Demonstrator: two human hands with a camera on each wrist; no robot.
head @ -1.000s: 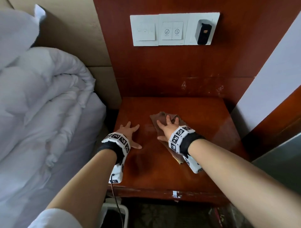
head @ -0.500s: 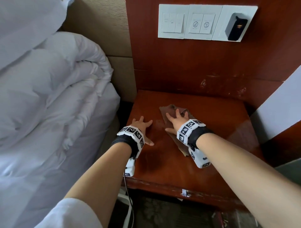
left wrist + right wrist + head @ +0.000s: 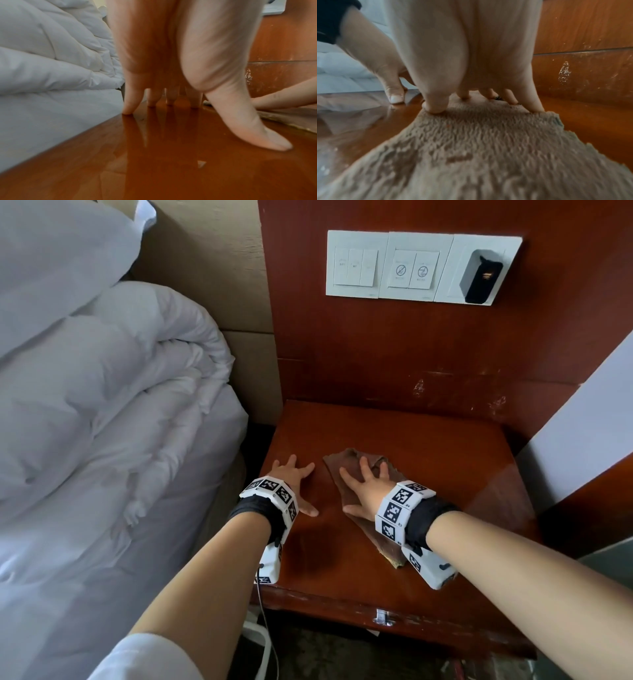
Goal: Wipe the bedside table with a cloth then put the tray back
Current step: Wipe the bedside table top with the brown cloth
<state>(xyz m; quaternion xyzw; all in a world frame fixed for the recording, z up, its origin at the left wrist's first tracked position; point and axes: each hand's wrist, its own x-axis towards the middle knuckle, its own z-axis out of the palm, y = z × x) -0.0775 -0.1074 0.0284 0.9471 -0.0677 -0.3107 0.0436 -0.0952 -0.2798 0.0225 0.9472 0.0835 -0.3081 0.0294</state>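
A brown fuzzy cloth [image 3: 346,465] [image 3: 488,148] lies flat on the glossy red-brown bedside table [image 3: 445,460] [image 3: 171,162]. My right hand [image 3: 364,484] [image 3: 471,97] presses on the cloth with spread, straight fingers. To its left my left hand [image 3: 291,477] [image 3: 171,102] rests on the bare tabletop near the left edge, its fingertips [image 3: 127,109] and thumb touching the wood. The right hand's fingers [image 3: 267,102] show at the right of the left wrist view. No tray is in view.
A bed with a bunched white duvet [image 3: 102,405] [image 3: 51,67] stands close against the table's left side. A wooden back panel [image 3: 411,344] rises behind the table, carrying a white switch plate [image 3: 421,266]. A white wall [image 3: 582,422] borders the right.
Both hands and the cloth lie much as before on the tabletop; the head view has shifted, so the table sits more to the right and the bed fills more of the left.
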